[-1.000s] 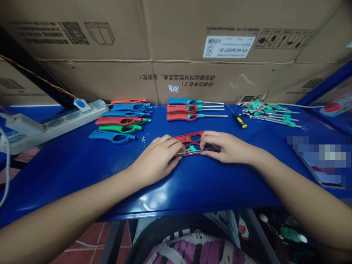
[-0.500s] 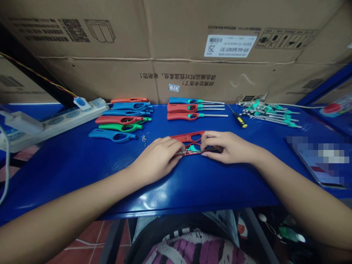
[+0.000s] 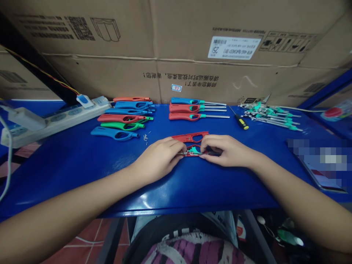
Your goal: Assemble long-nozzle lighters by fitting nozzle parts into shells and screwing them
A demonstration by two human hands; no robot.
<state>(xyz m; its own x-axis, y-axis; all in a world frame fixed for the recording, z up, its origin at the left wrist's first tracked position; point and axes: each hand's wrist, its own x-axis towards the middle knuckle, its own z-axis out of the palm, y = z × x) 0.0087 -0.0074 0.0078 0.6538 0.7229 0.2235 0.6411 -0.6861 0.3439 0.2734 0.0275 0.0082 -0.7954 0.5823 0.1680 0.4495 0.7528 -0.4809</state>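
In the head view a red lighter half-shell (image 3: 189,155) lies at mid table, with a teal-and-metal inner part (image 3: 194,150) in it. My left hand (image 3: 166,156) pinches the left end of this assembly. On its right end, by the metal tube, the fingers of my right hand (image 3: 224,149) are closed. The fingertips partly cover both ends. Just behind, a second red half-shell (image 3: 192,136) lies flat, apart from the first.
Coloured shells (image 3: 121,120) and small screws (image 3: 145,137) lie left. Lighters (image 3: 187,107), a screwdriver (image 3: 241,121) and inner assemblies (image 3: 277,115) sit at the back. A power strip (image 3: 57,117) is far left, a phone-like device (image 3: 319,165) right.
The whole view has shifted slightly. My right fingers are now clear of the rear red half-shell, whose right end shows more. Both hands still grip the front assembly.
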